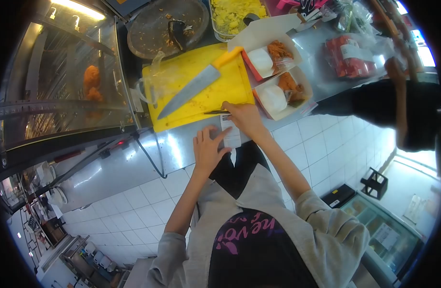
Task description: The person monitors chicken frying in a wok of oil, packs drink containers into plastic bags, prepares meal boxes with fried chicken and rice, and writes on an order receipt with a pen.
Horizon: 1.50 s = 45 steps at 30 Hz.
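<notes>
My right hand [244, 117] is closed around a thin dark pen [215, 112], whose end lies over the front edge of the yellow cutting board [196, 69]. Below it, a printed paper slip [232, 137] rests at the counter's edge. My left hand [208, 150] has its fingers spread, with fingertips beside the slip; I cannot tell whether they press on it. Across the board lies a large knife [191, 91] with a yellow handle. Two open boxes stand to the right, each with a white rice mound [271, 98] and fried chicken [279, 53].
A glass warming cabinet [62, 72] with fried pieces stands left. Behind the board are a round, stained wooden block [148, 29] and a tub of yellow food [235, 17]. Red packets [348, 57] lie right, near another person's dark sleeve [364, 103].
</notes>
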{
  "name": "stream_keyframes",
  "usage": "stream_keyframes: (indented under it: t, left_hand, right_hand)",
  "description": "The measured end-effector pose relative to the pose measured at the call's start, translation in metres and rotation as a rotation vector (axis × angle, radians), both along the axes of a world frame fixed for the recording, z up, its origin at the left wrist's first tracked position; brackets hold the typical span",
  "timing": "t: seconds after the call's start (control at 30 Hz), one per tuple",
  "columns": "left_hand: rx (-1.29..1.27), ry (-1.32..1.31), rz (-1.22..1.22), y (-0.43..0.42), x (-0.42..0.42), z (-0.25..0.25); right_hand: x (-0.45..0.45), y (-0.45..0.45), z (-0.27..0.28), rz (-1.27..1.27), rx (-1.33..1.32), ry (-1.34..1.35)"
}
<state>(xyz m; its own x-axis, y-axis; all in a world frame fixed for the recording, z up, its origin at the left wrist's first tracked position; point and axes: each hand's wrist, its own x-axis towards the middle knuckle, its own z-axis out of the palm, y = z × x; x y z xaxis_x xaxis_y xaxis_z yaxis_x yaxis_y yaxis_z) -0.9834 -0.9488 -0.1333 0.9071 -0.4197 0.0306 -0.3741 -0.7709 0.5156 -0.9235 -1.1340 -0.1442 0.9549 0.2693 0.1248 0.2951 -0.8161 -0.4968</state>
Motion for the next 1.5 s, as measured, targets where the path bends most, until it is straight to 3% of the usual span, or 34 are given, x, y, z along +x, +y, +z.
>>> stream_keyframes:
  t: [0.17,0.23,0.27,0.33,0.37,0.43,0.47,0.7,0.87,1.27,1.5]
  left_hand:
    - [0.026,-0.028,0.075,-0.005,0.004,-0.011]
    - [0.051,-0.033,0.086,-0.004,0.008,-0.013]
    - [0.046,-0.032,0.091,-0.004,0.009,-0.012]
    - [0.095,-0.039,0.097,-0.004,0.012,-0.009]
    - [0.092,-0.038,0.104,-0.005,0.014,-0.010]
    - [0.137,-0.038,0.103,-0.006,0.016,-0.013]
    - [0.138,-0.034,0.109,-0.006,0.016,-0.013]
    - [0.130,0.072,0.104,-0.006,0.017,-0.002]
    - [0.105,0.069,0.116,-0.007,0.016,-0.004]
    - [0.113,0.130,0.133,-0.011,0.019,0.006]
    - [0.104,0.152,0.161,-0.014,0.019,0.008]
  right_hand:
    - [-0.021,-0.004,0.022,-0.168,0.193,-0.041]
    - [-0.038,-0.012,0.023,-0.322,0.512,0.001]
    - [-0.045,-0.010,0.022,-0.318,0.507,0.002]
    - [-0.060,-0.007,0.018,-0.428,0.899,-0.035]
    - [-0.069,-0.008,0.013,-0.421,0.895,-0.032]
    - [-0.084,-0.012,0.002,-0.507,1.116,0.353]
    - [-0.088,-0.011,-0.005,-0.502,1.228,0.389]
    - [-0.080,-0.003,-0.016,-0.403,1.245,0.291]
    - [-0.084,-0.018,-0.019,-0.320,1.049,0.521]
    - [-0.071,-0.020,-0.009,-0.183,0.749,0.473]
    - [-0.075,-0.023,-0.009,-0.195,0.880,0.464]
